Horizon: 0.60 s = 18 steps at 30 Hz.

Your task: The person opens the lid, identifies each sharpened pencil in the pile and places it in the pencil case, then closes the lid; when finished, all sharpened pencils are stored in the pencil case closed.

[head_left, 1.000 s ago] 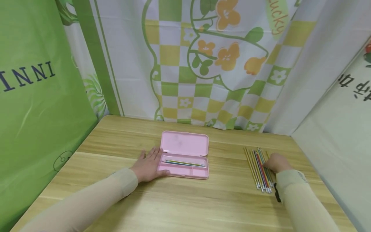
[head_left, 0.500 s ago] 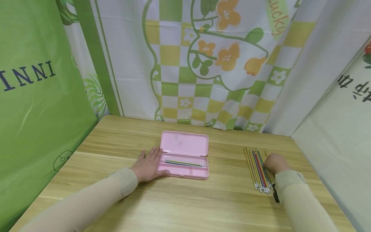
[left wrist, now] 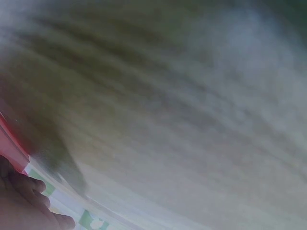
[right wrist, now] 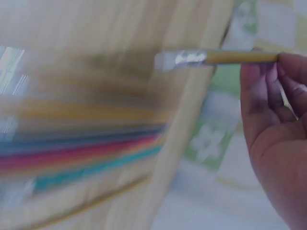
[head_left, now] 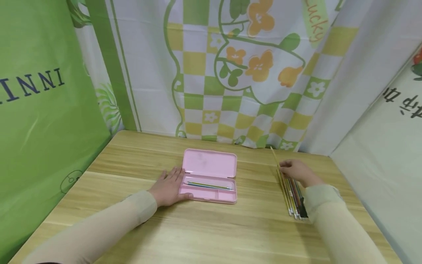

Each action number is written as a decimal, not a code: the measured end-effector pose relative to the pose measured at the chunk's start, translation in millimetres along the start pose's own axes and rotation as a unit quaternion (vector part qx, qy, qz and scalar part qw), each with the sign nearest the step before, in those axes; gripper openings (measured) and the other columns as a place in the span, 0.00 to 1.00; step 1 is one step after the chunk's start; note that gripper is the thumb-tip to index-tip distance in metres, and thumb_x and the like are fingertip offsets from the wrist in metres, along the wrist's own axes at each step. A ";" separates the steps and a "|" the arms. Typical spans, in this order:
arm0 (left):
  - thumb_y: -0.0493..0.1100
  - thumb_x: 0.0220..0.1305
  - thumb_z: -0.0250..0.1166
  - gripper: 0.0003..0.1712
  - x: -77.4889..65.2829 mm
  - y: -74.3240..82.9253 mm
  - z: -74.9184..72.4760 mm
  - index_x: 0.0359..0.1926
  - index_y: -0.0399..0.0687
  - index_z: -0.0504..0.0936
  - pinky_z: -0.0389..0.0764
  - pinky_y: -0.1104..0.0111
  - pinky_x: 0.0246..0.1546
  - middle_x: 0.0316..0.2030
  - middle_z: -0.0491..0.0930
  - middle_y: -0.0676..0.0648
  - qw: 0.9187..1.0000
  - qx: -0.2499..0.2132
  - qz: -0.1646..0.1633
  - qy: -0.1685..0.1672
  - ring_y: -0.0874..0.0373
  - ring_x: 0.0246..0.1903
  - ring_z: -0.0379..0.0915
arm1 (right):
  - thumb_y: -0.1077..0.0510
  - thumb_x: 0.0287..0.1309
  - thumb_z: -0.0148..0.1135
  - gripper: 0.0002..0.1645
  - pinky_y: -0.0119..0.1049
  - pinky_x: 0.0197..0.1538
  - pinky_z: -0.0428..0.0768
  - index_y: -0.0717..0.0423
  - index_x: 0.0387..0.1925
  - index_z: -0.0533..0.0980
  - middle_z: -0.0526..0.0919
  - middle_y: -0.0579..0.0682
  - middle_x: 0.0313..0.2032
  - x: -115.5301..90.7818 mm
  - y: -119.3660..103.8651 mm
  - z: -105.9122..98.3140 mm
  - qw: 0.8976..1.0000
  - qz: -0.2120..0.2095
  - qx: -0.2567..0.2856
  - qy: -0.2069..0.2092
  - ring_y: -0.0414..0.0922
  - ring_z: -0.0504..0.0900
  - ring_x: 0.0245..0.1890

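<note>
An open pink pencil case (head_left: 209,163) lies on the table, with a green-yellow pencil and a blue pencil (head_left: 207,186) in its longer compartment. My left hand (head_left: 169,187) rests at the case's left end, fingers straight along the side and thumb over the front corner. Over on the right, my right hand (head_left: 300,172) pinches a yellow pencil (right wrist: 235,57) between thumb and fingertips. Its white eraser end shows in the right wrist view. Below that hand lies a row of loose pencils (head_left: 287,198) in several colours, partly hidden by the hand and sleeve.
The wooden table (head_left: 214,234) runs back to a patterned curtain (head_left: 217,91). A green cloth (head_left: 49,139) hangs at the left, a pale printed one (head_left: 389,154) at the right. A dark strap (head_left: 302,208) hangs by the right cuff.
My right hand has lifted the yellow pencil and moved left and toward the back, over the row of pencils. My left hand and the case have stayed in place.
</note>
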State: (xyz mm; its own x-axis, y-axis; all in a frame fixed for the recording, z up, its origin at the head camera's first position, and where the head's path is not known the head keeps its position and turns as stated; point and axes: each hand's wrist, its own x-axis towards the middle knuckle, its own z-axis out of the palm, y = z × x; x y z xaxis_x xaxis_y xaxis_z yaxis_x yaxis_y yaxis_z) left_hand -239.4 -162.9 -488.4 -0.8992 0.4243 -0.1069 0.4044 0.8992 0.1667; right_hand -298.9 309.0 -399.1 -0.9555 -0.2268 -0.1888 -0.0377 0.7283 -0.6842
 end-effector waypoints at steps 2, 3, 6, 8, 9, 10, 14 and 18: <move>0.83 0.66 0.43 0.66 0.2 0.1 -0.2 0.81 0.32 0.45 0.39 0.40 0.75 0.80 0.44 0.35 1.000 0.006 -0.001 -0.001 0.39 0.79 0.37 | 0.65 0.77 0.49 0.24 0.41 0.51 0.84 0.85 0.62 0.64 0.78 0.73 0.54 4.8 -16.3 6.3 0.998 -0.021 0.063 -0.023 0.46 0.83 0.44; 0.83 0.66 0.42 0.66 0.4 0.2 -0.3 0.81 0.33 0.45 0.39 0.40 0.75 0.80 0.44 0.35 1.000 0.009 -0.001 -0.001 0.40 0.79 0.37 | 0.66 0.78 0.48 0.24 0.41 0.53 0.83 0.85 0.63 0.63 0.78 0.73 0.55 7.5 -23.6 9.9 0.994 -0.029 0.102 -0.036 0.43 0.83 0.45; 0.82 0.68 0.45 0.65 0.1 1.9 -1.3 0.81 0.32 0.46 0.39 0.40 0.75 0.80 0.45 0.35 1.000 0.011 0.000 0.003 0.40 0.79 0.38 | 0.69 0.78 0.46 0.21 0.40 0.57 0.82 0.85 0.62 0.61 0.80 0.68 0.53 14.8 -42.1 20.5 0.979 -0.055 0.182 -0.071 0.37 0.82 0.45; 0.81 0.68 0.45 0.64 0.6 2.8 -2.0 0.81 0.33 0.46 0.39 0.41 0.76 0.80 0.44 0.35 1.000 0.011 -0.002 0.001 0.40 0.79 0.37 | 0.70 0.77 0.45 0.18 0.39 0.58 0.81 0.84 0.60 0.61 0.81 0.63 0.51 19.4 -52.9 27.5 0.968 -0.068 0.223 -0.094 0.35 0.82 0.44; 0.81 0.68 0.45 0.64 0.6 3.2 -2.3 0.81 0.33 0.46 0.39 0.41 0.76 0.80 0.44 0.36 1.000 0.012 -0.003 0.001 0.40 0.79 0.37 | 0.70 0.77 0.45 0.17 0.38 0.58 0.81 0.82 0.59 0.61 0.81 0.61 0.50 21.2 -58.4 30.9 0.964 -0.070 0.235 -0.103 0.36 0.82 0.44; 0.81 0.68 0.45 0.64 0.6 3.4 -2.7 0.81 0.33 0.46 0.39 0.41 0.76 0.80 0.45 0.35 1.000 0.010 -0.003 0.002 0.40 0.79 0.37 | 0.70 0.78 0.45 0.17 0.39 0.58 0.81 0.81 0.59 0.62 0.81 0.58 0.49 23.2 -63.6 34.1 0.961 -0.072 0.243 -0.114 0.36 0.82 0.45; 0.81 0.68 0.45 0.64 0.3 3.5 -2.7 0.81 0.34 0.46 0.39 0.41 0.76 0.80 0.44 0.36 1.000 0.011 -0.007 -0.001 0.41 0.80 0.37 | 0.69 0.78 0.47 0.18 0.42 0.59 0.80 0.80 0.61 0.63 0.81 0.56 0.47 31.7 -81.1 48.0 0.956 -0.073 0.246 -0.140 0.41 0.83 0.48; 0.81 0.68 0.45 0.64 0.1 2.3 -1.1 0.81 0.34 0.45 0.39 0.41 0.76 0.81 0.44 0.36 1.000 0.014 -0.010 -0.003 0.41 0.80 0.37 | 0.69 0.77 0.47 0.19 0.44 0.59 0.80 0.81 0.61 0.65 0.80 0.64 0.50 38.8 -99.3 64.7 0.959 -0.075 0.222 -0.158 0.44 0.82 0.48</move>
State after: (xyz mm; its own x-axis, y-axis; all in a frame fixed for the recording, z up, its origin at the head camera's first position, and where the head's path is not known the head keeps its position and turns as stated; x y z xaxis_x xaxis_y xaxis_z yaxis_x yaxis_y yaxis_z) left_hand -238.8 -160.9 -486.9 -0.9059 0.4071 -0.1168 0.3912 0.9099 0.1379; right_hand -313.3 186.1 -384.1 -0.8101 -0.5429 -0.2214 0.0281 0.3413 -0.9395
